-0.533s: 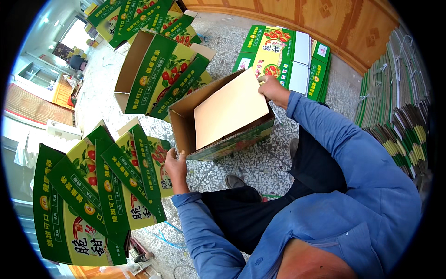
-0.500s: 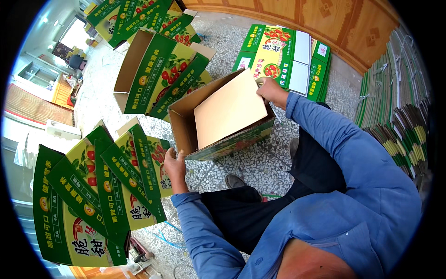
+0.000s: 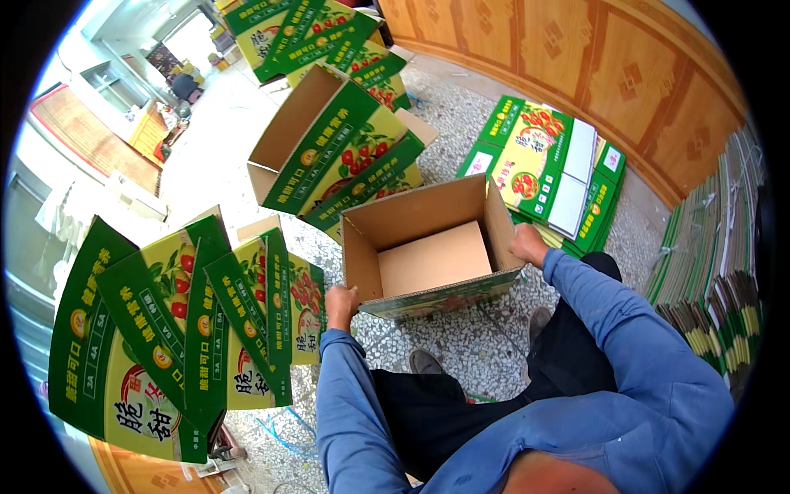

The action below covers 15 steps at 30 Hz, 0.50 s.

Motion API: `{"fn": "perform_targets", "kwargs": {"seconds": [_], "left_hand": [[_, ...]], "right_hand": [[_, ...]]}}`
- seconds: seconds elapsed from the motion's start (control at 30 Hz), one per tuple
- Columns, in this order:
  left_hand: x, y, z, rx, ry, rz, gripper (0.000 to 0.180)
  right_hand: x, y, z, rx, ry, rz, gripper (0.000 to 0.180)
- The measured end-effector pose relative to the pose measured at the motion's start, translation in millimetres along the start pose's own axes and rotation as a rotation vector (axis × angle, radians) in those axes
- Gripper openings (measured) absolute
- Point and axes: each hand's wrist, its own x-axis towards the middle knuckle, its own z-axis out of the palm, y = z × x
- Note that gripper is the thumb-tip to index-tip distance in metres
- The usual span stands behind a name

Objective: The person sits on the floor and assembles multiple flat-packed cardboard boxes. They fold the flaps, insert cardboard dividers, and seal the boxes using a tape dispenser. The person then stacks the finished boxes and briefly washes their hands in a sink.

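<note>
Between my hands stands an open cardboard box (image 3: 358, 247), brown inside with a green printed outer side. A plain tan cardboard sheet (image 3: 436, 262) lies low inside it, seemingly at the bottom. My left hand (image 3: 341, 306) grips the box's near left corner, thumb at the rim. At the near right corner, my right hand (image 3: 528, 245) is closed on the box wall. The fingers of both hands are partly hidden by the box and by the angle.
Nested green-and-yellow printed boxes (image 3: 156, 346) stand at left, with another open box (image 3: 329, 156) beyond mine. Flat printed cartons (image 3: 535, 165) are piled at the far right. Bundled folded cardboard (image 3: 699, 255) lines the right side by a wooden panel wall (image 3: 576, 58).
The tan sheet, earlier tilted up near the box's rim by my right hand, now lies down inside. My right hand has moved to the box's near right corner. The view has shifted.
</note>
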Motion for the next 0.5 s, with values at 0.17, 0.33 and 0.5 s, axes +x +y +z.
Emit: {"fn": "perform_targets", "kwargs": {"seconds": [0.17,0.33,0.5], "left_hand": [[-14.4,2.1,-57.2,0.021,0.145,0.17,0.042],[-43.4,10.6,-171.9,-0.263,0.054,0.067,0.022],[-124.0,36.3,-351.5,-0.335,0.205,0.419,0.021]], "right_hand": [[15.8,1.6,-58.1,0.439,-0.045,0.08,0.019],[11.2,-94.1,-205.1,0.651,-0.169,-0.106,0.017],[12.7,-188.9,-335.7,0.735,-0.146,-0.392,0.028]]}}
